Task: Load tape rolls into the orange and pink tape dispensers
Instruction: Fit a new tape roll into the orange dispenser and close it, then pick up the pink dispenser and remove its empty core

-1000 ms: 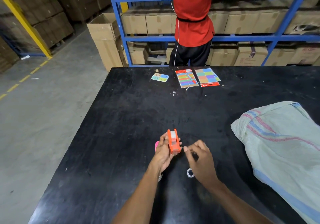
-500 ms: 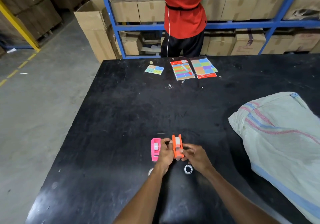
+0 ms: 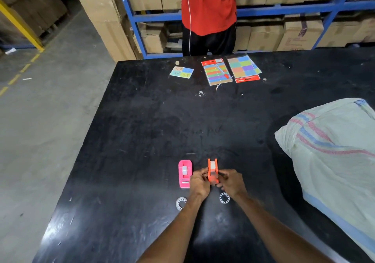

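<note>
The orange tape dispenser (image 3: 212, 170) stands upright on the black table (image 3: 142, 140) with a tape roll showing in its top. My left hand (image 3: 199, 183) pinches its left side and my right hand (image 3: 230, 182) pinches its right side. Just to the left, the pink tape dispenser (image 3: 184, 173) lies flat on the table, a tape roll seated in it, untouched. Two clear ring-shaped pieces lie near my wrists: one ring (image 3: 180, 202) on the left, another ring (image 3: 224, 197) on the right.
A large pale woven sack (image 3: 332, 161) fills the table's right side. Coloured sticker sheets (image 3: 218, 71) and a small card (image 3: 181, 72) lie at the far edge. A person in a red shirt (image 3: 209, 8) stands beyond, before blue shelving with cardboard boxes.
My right hand has come in and closed on the orange dispenser. The dispenser has shifted slightly right, away from the pink one. The camera has tilted downward.
</note>
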`<action>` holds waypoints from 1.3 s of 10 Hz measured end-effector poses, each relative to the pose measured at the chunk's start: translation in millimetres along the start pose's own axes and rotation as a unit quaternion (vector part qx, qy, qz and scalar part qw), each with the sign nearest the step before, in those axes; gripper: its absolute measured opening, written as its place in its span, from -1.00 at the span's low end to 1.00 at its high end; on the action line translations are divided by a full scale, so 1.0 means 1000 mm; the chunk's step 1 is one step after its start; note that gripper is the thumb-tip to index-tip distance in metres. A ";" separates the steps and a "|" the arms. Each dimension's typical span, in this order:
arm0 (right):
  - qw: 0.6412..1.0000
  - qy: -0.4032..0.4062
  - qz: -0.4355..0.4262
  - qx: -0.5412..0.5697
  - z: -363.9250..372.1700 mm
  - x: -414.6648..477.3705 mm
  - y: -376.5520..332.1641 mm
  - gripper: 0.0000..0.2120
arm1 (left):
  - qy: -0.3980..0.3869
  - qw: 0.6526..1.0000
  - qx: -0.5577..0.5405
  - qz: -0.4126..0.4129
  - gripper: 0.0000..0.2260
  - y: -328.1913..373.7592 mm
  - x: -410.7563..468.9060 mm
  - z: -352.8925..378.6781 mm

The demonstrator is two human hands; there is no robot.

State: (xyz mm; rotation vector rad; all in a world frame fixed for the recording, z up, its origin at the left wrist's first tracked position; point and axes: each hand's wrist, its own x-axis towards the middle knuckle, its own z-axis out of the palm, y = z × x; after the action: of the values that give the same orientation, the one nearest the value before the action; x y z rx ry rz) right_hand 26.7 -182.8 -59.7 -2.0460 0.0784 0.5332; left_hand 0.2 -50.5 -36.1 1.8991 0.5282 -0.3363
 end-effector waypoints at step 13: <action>0.910 -0.105 -0.165 -0.367 0.079 0.027 -0.079 -0.58 | -0.095 0.983 0.131 0.084 0.06 -0.079 0.030 -0.119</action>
State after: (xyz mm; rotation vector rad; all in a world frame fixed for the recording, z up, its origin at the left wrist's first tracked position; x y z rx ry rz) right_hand 46.2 -71.1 -39.6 -2.6279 -0.6848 0.6196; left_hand -15.2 90.9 -68.3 2.1219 0.2001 -0.4882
